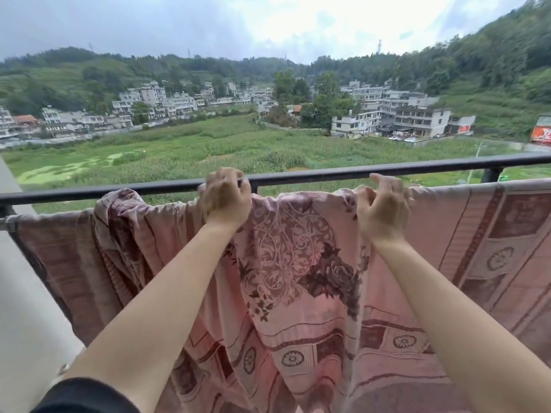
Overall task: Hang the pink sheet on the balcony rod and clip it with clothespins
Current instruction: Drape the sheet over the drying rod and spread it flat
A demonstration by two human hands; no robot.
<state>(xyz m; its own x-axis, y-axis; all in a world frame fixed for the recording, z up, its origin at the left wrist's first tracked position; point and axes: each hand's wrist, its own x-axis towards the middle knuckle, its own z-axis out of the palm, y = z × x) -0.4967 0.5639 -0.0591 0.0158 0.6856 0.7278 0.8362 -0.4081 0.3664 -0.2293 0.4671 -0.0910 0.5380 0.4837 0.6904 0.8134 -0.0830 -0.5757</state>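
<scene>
A pink sheet (pixel 298 263) with dark floral and border patterns hangs over a lower rod, spanning nearly the whole width of the view. It is bunched into folds left of centre and lies flatter at the right. My left hand (pixel 225 199) is closed on the sheet's top edge near the middle. My right hand (pixel 383 207) pinches the top edge a little to the right of it. The lower rod is hidden under the cloth. No clothespins are visible.
A dark metal balcony railing (pixel 328 174) runs across just beyond and above the sheet, with a post (pixel 490 175) at the right. A pale wall (pixel 21 293) stands at the left. Fields, buildings and hills lie far below beyond the rail.
</scene>
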